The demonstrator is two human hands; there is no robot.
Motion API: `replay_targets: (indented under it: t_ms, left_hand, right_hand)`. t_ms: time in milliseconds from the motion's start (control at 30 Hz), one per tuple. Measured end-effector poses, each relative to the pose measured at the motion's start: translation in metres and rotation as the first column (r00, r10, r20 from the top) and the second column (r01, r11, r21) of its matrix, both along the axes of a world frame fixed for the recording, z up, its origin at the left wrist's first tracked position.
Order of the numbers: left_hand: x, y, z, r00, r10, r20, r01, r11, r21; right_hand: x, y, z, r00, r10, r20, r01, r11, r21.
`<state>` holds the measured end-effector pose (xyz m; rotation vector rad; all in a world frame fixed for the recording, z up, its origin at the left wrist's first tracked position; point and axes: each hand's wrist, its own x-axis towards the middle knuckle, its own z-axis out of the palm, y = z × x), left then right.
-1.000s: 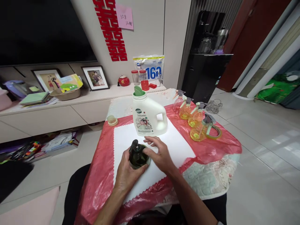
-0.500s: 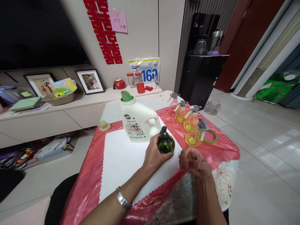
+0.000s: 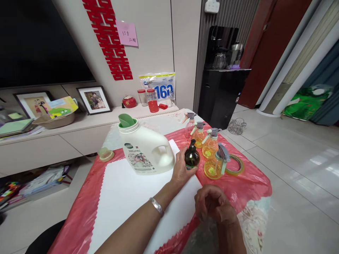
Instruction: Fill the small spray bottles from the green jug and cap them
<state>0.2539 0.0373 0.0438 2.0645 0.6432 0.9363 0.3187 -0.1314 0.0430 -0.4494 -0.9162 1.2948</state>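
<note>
My left hand (image 3: 180, 171) is wrapped round a dark green pump bottle (image 3: 191, 156) and holds it upright at the right edge of the white sheet (image 3: 127, 197), right beside several orange spray bottles (image 3: 209, 148). My right hand (image 3: 213, 207) hovers near the table's front edge with its fingers curled in; nothing shows in them. A big white detergent jug (image 3: 144, 150) with a green funnel in its mouth stands just left of the green bottle.
A red plastic cover (image 3: 238, 183) lies over the table. A small yellow-green cap (image 3: 106, 154) sits at the back left. A roll of tape (image 3: 235, 164) lies by the nearest spray bottle. Behind are a low cabinet with framed photos (image 3: 94, 100) and a black water dispenser (image 3: 222, 88).
My left hand has carried the green pump bottle from the middle of the white sheet rightward and away, up to the orange spray bottles. My right hand let go and drew back toward me.
</note>
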Motion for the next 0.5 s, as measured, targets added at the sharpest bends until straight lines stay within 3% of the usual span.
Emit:
replay_targets:
  t_ms: [300, 500]
  left_hand:
    - [0.003, -0.003, -0.011, 0.999, 0.03, 0.028, -0.028, 0.996, -0.085]
    - [0.001, -0.007, -0.012, 0.996, 0.074, -0.051, -0.083, 0.978, -0.193]
  right_hand:
    - [-0.001, 0.004, 0.002, 0.997, -0.069, -0.039, 0.07, 0.997, 0.019]
    - [-0.003, 0.005, 0.008, 0.995, -0.086, -0.05, 0.086, 0.996, 0.006]
